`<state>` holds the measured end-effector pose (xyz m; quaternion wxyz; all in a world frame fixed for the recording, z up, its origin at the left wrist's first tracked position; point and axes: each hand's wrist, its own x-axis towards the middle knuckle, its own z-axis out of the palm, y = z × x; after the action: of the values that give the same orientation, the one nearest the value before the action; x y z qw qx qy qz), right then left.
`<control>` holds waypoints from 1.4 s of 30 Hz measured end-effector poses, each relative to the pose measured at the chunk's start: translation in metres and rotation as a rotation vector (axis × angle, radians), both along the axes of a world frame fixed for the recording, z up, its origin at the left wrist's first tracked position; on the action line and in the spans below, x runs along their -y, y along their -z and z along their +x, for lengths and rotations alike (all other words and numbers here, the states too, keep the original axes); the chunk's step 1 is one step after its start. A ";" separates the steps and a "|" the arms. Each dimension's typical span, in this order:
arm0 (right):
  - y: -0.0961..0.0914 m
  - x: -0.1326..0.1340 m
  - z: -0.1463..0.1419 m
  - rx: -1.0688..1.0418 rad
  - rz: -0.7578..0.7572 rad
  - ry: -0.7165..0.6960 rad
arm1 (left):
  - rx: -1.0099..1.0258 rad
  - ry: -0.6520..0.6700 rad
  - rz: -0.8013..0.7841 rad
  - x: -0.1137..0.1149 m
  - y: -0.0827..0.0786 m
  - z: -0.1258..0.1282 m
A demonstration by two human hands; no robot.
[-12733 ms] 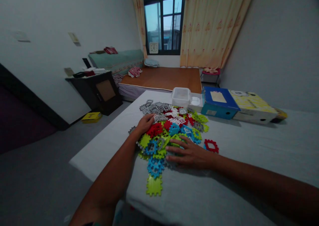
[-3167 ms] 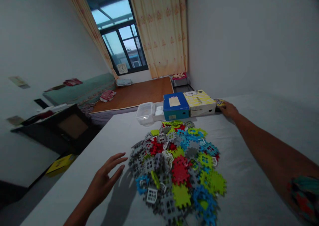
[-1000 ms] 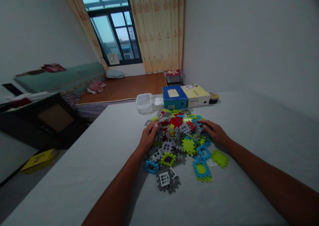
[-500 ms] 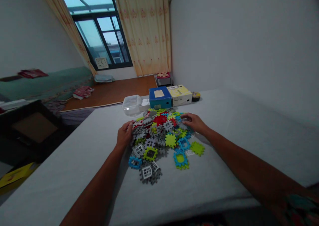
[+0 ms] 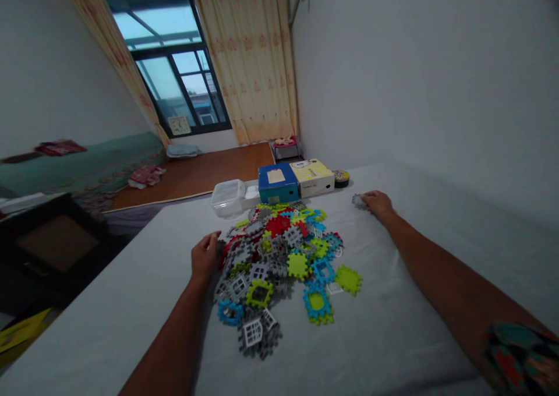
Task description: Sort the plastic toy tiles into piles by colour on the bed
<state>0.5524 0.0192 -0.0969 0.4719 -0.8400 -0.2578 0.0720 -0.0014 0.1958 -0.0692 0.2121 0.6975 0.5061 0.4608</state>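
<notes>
Observer: Right hand (image 5: 379, 205) out toward the far right, fingers narrowed on a small grey, notched, plastic-looking piece (image 5: 358, 201). Piece low over the white-clothed surface (image 5: 384, 338); whether it touches the cloth, cannot tell.

Recorder: Left hand?

Observer: Left hand (image 5: 204, 257) at the left edge of a heap of flat, notched pieces (image 5: 277, 265) in grey, red, lime green and blue. Fingers bent, tips lost against dark pieces. Gripping or merely resting there: cannot tell.

Recorder: Where does the held piece lie in relation to the rest?

Observer: Well apart from the heap, to its right; a little nearer and farther right than the round yellow-and-black tin (image 5: 341, 179). The yellow-and-white cardboard box (image 5: 314, 179) is just left of that tin, the blue cardboard box (image 5: 278, 186) left again.

Recorder: Sound handling, in the observer's judgement?

Observer: Light pinch at the rim, piece level, no letting go until it sits flat. Notches probably snag neighbours, so lift loose top pieces first and straight up. The left hand would serve best as a soft fence for the heap. Pass above the lime-green square plate (image 5: 348, 279) at the heap's right edge; a brushed corner could skid it.
</notes>
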 end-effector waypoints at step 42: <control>-0.026 -0.002 -0.106 -0.235 -0.101 -1.100 | -0.219 0.141 0.152 0.017 0.004 0.002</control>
<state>0.4467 0.0210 -0.0714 0.3496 -0.5899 -0.5995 0.4128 0.0005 0.1783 -0.0733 0.1337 0.7915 0.4396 0.4029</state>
